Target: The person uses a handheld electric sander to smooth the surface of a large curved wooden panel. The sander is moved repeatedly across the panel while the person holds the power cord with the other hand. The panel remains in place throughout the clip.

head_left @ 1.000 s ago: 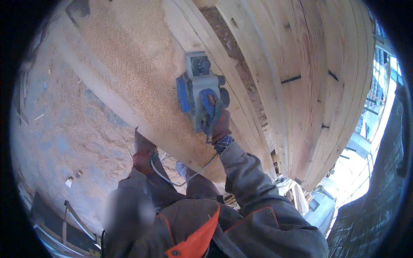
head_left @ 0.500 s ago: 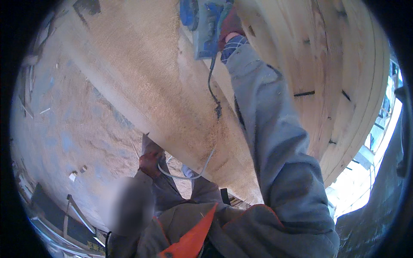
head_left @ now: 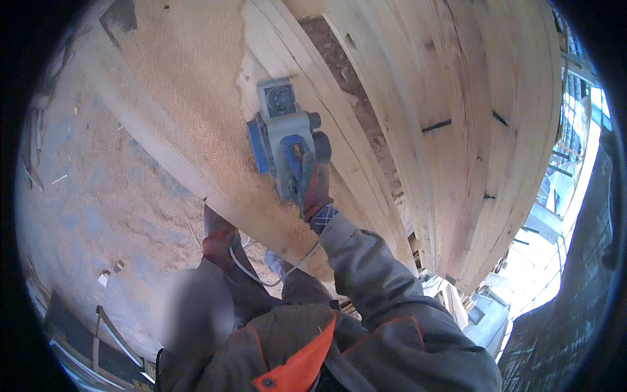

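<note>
A blue and grey electric hand planer [head_left: 287,123] sits on a long pale timber [head_left: 290,49] in front of me. My right hand [head_left: 318,188], in a reddish glove, is closed round its rear handle. My left hand [head_left: 220,244], gloved too, is low beside my leg at the timber's near-left edge. Its fingers look curled where a white power cord [head_left: 261,281] meets it. From there the cord loops down and rises toward my right forearm, which hides its far stretch. Sawdust [head_left: 196,72] lies thick on the wood left of the planer.
More long timbers [head_left: 470,150] lie side by side on the right, with dark marks across them. A gap holding wood chips [head_left: 339,68] runs between timbers. The dusty floor [head_left: 91,196] spreads left, with scraps on it. Metal bars [head_left: 121,336] stand at the lower left.
My right hand has drawn the planer back toward me from the far top edge, bending my arm. The left hand stays low with the cord. The view has shifted slightly.
</note>
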The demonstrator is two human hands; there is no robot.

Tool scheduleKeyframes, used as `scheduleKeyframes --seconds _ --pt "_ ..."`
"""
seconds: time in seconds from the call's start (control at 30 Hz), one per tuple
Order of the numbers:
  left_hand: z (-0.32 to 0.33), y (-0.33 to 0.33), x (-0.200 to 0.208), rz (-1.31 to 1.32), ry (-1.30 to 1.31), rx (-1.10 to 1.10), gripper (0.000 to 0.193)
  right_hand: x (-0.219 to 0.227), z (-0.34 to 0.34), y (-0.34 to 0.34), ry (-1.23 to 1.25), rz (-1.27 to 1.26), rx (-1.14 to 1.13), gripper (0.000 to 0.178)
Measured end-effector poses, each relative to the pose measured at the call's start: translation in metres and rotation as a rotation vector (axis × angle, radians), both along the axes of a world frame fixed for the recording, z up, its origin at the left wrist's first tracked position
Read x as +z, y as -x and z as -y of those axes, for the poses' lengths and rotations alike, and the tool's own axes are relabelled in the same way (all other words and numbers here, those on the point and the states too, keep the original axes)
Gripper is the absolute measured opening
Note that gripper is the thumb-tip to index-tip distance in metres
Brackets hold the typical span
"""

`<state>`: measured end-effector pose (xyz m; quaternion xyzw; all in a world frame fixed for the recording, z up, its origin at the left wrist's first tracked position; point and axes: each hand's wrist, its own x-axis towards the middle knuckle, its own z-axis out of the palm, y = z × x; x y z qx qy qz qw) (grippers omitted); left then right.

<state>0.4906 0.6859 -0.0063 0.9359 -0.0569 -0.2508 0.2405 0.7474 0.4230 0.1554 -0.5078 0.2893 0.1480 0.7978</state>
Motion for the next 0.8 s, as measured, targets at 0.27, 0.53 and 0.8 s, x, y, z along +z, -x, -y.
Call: scheduleKeyframes --seconds 0.27,0.53,0.8 --pt "-0.016 -0.038 0.038 -0.228 0.019 -0.181 0.075 0.010 -0.049 -0.136 0.095 0.002 -0.044 0.044" --pt "-0.027 -0.033 0.019 -0.271 0.192 0.078 0.084 -0.020 -0.074 -0.286 0.811 0.114 0.147 0.044" --pt "-0.030 -0.017 0.026 0.015 0.083 -0.084 0.073 -0.024 -0.073 -0.344 0.581 0.223 0.172 0.047"
